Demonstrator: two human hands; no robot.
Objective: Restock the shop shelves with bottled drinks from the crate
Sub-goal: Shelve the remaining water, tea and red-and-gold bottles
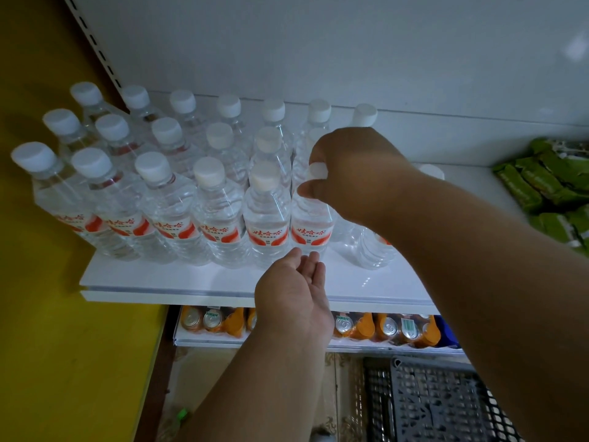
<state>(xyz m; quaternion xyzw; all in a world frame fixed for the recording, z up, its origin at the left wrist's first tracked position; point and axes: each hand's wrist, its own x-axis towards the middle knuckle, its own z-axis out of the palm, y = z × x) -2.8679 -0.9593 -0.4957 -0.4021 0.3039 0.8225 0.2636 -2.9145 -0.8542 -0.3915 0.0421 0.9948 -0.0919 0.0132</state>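
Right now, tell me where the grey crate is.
In the head view the grey crate sits on the floor at bottom right, below the lower shelf of orange cans and under the right forearm.

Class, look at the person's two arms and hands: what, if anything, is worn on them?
Nothing shows as worn. The left hand and right hand are bare, with no gloves, rings, watch or bracelet in view. Both forearms are bare as far as the picture's edge; no sleeve shows.

Bottles [178,193] stand in rows on the shelf's [191,275] left – packets [548,193] right; cans [398,327] below, crate [439,403] on floor.
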